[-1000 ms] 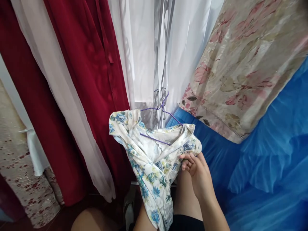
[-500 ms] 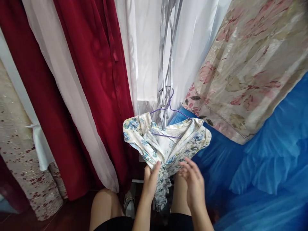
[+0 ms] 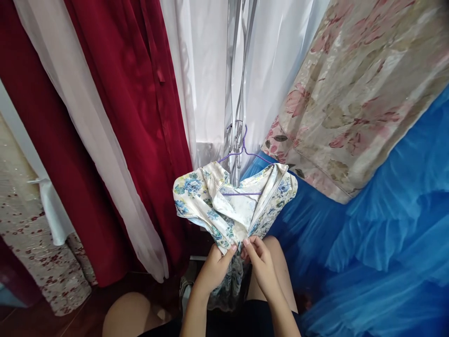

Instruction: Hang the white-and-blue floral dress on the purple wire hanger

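A white garment with blue flowers (image 3: 210, 201) hangs on a thin purple wire hanger (image 3: 242, 152) in front of me. My left hand (image 3: 214, 267) pinches the left front edge of the garment just below the neckline. My right hand (image 3: 261, 264) pinches the right front edge, so both hands meet at the middle of the front. The lower part of the garment drops behind my hands and is mostly hidden.
Dark red curtains (image 3: 115, 117) and a pale sheer strip (image 3: 80, 126) hang at left. White sheer fabric (image 3: 210, 70) hangs behind the hanger. A beige cloth with pink flowers (image 3: 358, 93) and blue tulle (image 3: 379, 243) fill the right. My bare knees (image 3: 126, 316) show below.
The left hand came into view and took the garment's left front edge. My right hand moved left from the garment's side, and both hands now pinch the front edges together.
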A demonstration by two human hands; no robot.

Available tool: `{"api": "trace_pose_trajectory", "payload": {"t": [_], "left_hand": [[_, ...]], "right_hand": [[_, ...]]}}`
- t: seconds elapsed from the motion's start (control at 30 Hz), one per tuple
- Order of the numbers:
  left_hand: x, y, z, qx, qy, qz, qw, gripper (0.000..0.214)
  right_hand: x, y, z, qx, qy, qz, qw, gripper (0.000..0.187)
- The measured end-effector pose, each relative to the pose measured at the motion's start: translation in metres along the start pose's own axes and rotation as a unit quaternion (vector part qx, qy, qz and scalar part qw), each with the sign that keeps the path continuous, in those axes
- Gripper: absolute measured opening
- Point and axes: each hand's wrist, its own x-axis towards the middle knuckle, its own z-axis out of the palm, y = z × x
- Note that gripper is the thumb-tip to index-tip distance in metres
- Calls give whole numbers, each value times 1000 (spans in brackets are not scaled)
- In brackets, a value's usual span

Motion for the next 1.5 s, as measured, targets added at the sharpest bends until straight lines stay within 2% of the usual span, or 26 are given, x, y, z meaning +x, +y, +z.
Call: {"api": "trace_pose_trajectory", "payload": {"t": [0.13, 0.2, 0.23, 0.27, 0.33, 0.4, 0.43, 0.47, 0.5, 0.57, 0.63, 0.67, 0.73, 0.87, 0.97, 1.07, 1.17, 1.23, 1.3, 1.4, 1.47, 1.5], "left_hand": [[-2, 0, -10, -22, -21, -24, 999, 39], [1, -2, -18, -38, 0, -38, 999, 39], [3, -4, -21, -45, 30, -41, 998, 39], [6, -6, -24, -51, 82, -34, 995, 38], [11, -9, -27, -66, 250, 21, 966, 34], [14, -11, -24, -68, 431, 114, 893, 32], [13, -10, -19, -56, 488, 158, 857, 33], [12, -9, -13, -33, 512, 190, 837, 33], [10, -8, -6, -2, 501, 212, 839, 31], [6, -6, 12, 63, 393, 222, 890, 22], [2, -7, 32, 85, 255, 189, 944, 20], [1, -8, 40, 76, 204, 165, 962, 22], [0, -13, 53, 45, 152, 126, 979, 26], [4, -18, 58, 41, 118, 114, 986, 9], [6, -16, 52, 76, 92, 122, 985, 9], [5, -15, 51, 119, 68, 103, 985, 15], [0, -20, 55, 158, 30, 100, 982, 18], [-3, -24, 57, 184, -1, 107, 977, 19], [-1, -24, 55, 200, -39, 107, 973, 19], [14, -1, 40, 191, -82, 125, 970, 15], [33, 33, 25, 172, -58, 169, 969, 16], [45, 55, 17, 160, -17, 198, 967, 21]], "right_hand": [[0, -9, 2, -9, -24, -21, 999, 33], [-1, -13, 2, -11, -37, -17, 999, 35], [-2, -13, 2, -13, -36, -13, 999, 36], [-2, -13, 1, -14, -27, -9, 999, 37], [-3, -12, -1, -12, 1, -7, 1000, 36], [-2, -11, -5, -6, 30, -10, 999, 37], [-1, -10, -6, -1, 40, -11, 999, 37], [0, -11, -6, 3, 46, -9, 999, 37], [0, -11, -6, 9, 50, -7, 999, 38], [1, -14, -4, 22, 48, -1, 999, 37], [0, -16, -1, 31, 31, 6, 999, 34], [-1, -17, 1, 31, 22, 10, 999, 33], [-3, -17, 3, 23, 8, 21, 999, 31], [0, -16, 1, 7, 8, 34, 999, 30], [21, -28, 2, -13, 29, 16, 999, 31], [63, -64, 9, -26, 49, -41, 998, 35], [106, -112, 18, -22, 40, -100, 994, 27], [125, -138, 25, -12, 46, -127, 991, 25], [134, -151, 30, 3, 55, -150, 987, 24], [131, -153, 32, 24, 47, -163, 985, 20], [124, -149, 29, 30, 37, -152, 987, 18], [120, -148, 28, 30, 33, -146, 988, 18]]}}
